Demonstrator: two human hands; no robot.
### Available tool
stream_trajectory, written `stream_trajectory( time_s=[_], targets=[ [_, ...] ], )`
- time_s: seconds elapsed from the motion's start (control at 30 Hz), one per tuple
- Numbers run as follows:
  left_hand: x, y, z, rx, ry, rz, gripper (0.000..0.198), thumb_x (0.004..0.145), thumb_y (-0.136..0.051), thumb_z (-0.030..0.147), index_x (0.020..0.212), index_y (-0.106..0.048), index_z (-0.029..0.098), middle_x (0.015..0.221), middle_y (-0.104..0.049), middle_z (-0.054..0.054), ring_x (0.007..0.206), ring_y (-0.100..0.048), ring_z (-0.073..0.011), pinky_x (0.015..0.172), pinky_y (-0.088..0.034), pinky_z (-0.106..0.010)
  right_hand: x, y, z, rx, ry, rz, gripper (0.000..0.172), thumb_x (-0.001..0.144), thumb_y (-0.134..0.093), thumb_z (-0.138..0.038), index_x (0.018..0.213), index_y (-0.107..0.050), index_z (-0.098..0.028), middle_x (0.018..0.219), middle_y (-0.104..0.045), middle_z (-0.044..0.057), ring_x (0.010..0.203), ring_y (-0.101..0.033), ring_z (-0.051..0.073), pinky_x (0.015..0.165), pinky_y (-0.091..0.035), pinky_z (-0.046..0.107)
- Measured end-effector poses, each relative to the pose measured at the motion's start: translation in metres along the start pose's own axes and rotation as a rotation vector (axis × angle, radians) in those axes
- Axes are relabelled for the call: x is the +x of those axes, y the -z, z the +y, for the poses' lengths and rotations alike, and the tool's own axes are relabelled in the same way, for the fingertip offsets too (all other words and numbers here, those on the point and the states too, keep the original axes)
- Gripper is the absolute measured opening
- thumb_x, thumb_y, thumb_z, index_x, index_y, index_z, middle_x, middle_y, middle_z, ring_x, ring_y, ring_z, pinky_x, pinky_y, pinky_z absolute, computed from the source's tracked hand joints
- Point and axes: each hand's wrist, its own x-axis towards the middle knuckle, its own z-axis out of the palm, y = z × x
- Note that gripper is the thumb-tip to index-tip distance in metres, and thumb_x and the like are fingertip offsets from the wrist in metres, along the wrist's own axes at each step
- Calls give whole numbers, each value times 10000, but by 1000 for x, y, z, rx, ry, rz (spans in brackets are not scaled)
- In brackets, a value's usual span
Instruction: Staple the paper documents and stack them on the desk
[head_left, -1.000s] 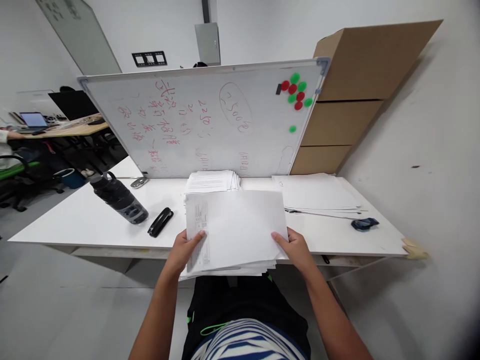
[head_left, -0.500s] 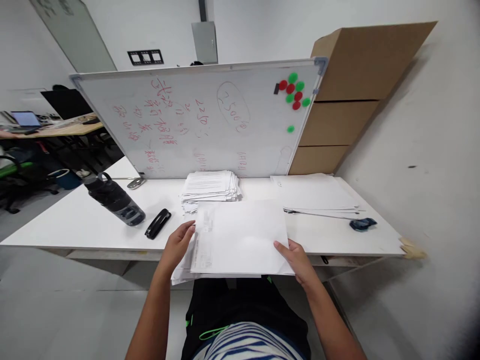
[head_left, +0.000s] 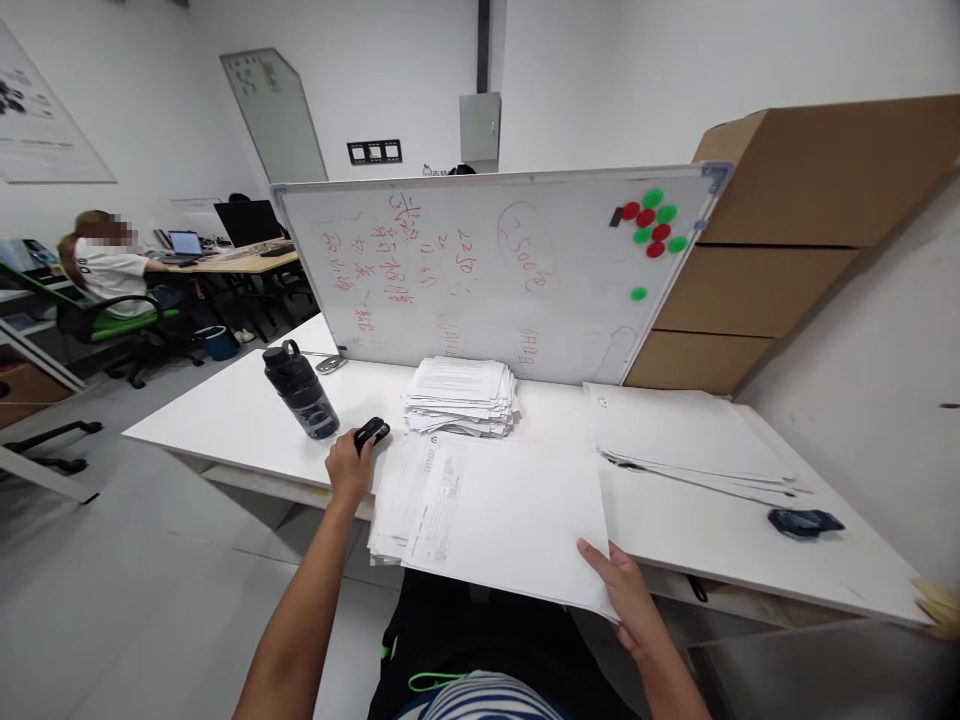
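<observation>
White desk up front, scribbled whiteboard behind!
Circled red "2500" reads up there; printed sheets, fine text down their left side, overhang the desk's front edge, right hand pinching their near right corner; left hand grips the black stapler, just beside the paper.
</observation>
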Motion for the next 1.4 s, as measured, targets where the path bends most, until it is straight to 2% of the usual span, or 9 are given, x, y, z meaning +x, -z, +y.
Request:
stream_trajectory(
  time_s=[0.13,0.23,0.33,0.53,0.7,0.87,1.03,1.23,1.4],
  targets=[
    [-10,28,15,-112,-114,48,455,944,-471,476,1250,-580,158,1142,-671,-155,1113,-600,-317,1009,-398,-466,-4,-3,-3,-16,27,3,393,682,-836,-428,997,-733,-216,964,-799,69,923,-754,322,842,-622,427],
    [-20,46,34,-244,-223,-74,443,922,-514,491,1230,-587,181,1135,-681,-140,1093,-619,-306,963,-443,-441,-7,-3,-9,-35,58,-2,384,697,-816,-440,1002,-732,-222,965,-798,72,935,-751,337,826,-626,448],
    [-32,54,52,-308,-281,-254,400,907,-543,480,1189,-598,202,1111,-694,-116,1070,-632,-294,942,-463,-432,-12,-2,-11,-19,60,24,399,686,-821,-446,1001,-728,-219,955,-798,76,926,-751,345,813,-629,460],
    [-47,48,70,-323,-329,-473,414,893,-556,507,1175,-599,206,1120,-681,-102,1051,-616,-285,896,-470,-405,-19,4,0,-21,38,18,445,703,-832,-437,1057,-724,-191,999,-793,83,946,-747,318,862,-613,431],
    [-38,46,76,-273,-360,-485,368,884,-579,475,1147,-610,219,1111,-684,-83,1043,-608,-278,972,-428,-430,-24,17,0,-15,46,100,457,675,-844,-439,1036,-731,-182,967,-796,91,896,-754,317,801,-625,422],
    [-31,44,79,-290,-360,-512,352,886,-575,449,1157,-604,226,1110,-686,-82,1036,-609,-274,948,-442,-429,-23,26,-11,-16,75,180,423,662,-841,-438,998,-737,-203,955,-797,89,886,-755,320,765,-627,405],
    [-39,37,85,-373,-422,-591,374,886,-577,472,1179,-615,242,1131,-672,-77,1025,-620,-257,887,-482,-393,-20,21,-7,-63,38,81,426,677,-840,-455,1005,-745,-200,950,-798,90,872,-756,323,780,-618,423],
    [-41,16,90,-356,-525,-583,371,845,-639,451,1161,-649,258,1309,-599,-91,1259,-516,-288,1043,-429,-441,-15,12,6,-83,9,-40,440,731,-811,-476,1061,-736,-194,1011,-791,86,889,-754,290,820,-597,394],
    [-31,23,110,-317,-500,-643,449,836,-628,566,1169,-648,265,1422,-536,-84,1370,-413,-321,1091,-375,-474,-13,18,4,-61,24,-28,458,757,-786,-483,1111,-716,-201,1034,-787,74,923,-745,289,835,-592,392]
  ],
)
